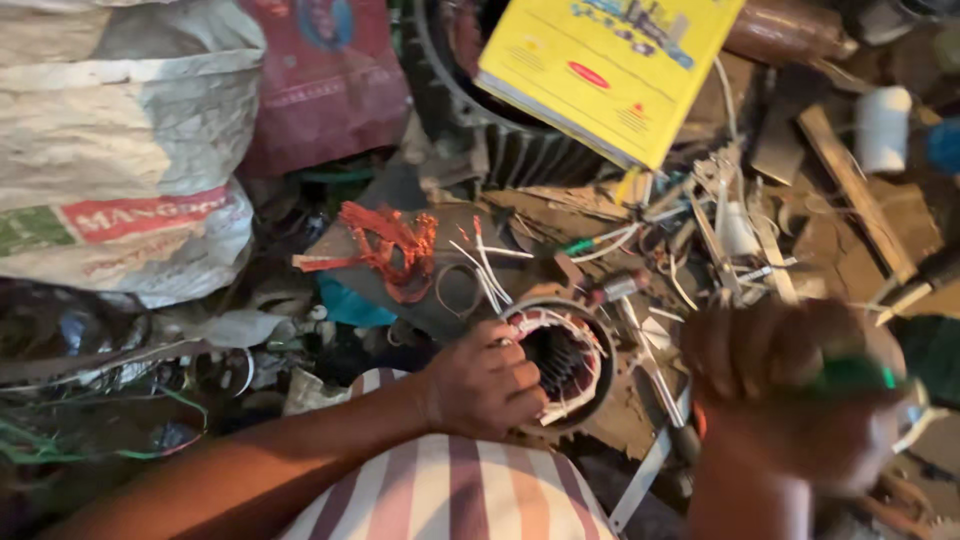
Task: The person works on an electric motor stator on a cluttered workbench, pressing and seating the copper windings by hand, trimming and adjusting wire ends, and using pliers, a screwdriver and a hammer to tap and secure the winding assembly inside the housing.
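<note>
My left hand [485,383] grips the rim of a round motor stator [560,360] with white-wrapped windings, which sits low on a cluttered work surface. Several white lead wires [487,268] stick up from the stator's left side. My right hand [790,390] is blurred, to the right of the stator, closed around a green-handled tool [850,377]; the tool's tip is hidden. A striped cloth [470,495] covers my knee below the left hand.
A tangle of red wire [395,245] lies on a dark sheet behind the stator. A yellow booklet [610,65] rests on a ribbed black motor housing [520,150]. White sacks [120,150] fill the left. Strips, wires and a white spool [883,128] clutter the right.
</note>
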